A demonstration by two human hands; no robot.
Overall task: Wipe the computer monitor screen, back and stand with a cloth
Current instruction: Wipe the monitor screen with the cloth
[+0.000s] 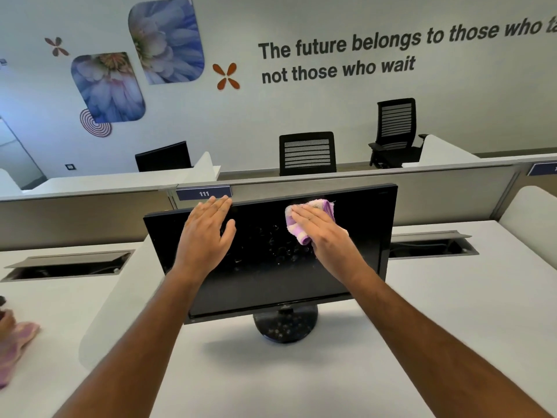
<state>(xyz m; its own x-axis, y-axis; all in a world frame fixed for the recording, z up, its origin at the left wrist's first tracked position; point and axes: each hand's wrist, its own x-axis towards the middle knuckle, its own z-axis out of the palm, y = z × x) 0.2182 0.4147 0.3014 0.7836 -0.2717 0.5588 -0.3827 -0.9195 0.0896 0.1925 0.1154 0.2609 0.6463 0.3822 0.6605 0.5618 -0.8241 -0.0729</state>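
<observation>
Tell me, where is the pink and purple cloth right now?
In the head view, the cloth lies pressed flat under the right hand, against the upper right part of the monitor screen, near its top edge.

The right hand (324, 229) is covering most of the cloth (301, 218), leaving only its edges showing. Both forearms are hiding parts of the monitor (271, 267) screen, whose back is facing away. The stand (284, 325) neck is sitting hidden behind the screen's lower edge. At the left edge, another hand (6, 322) and a pink cloth (15, 348) are being cut off.
</observation>
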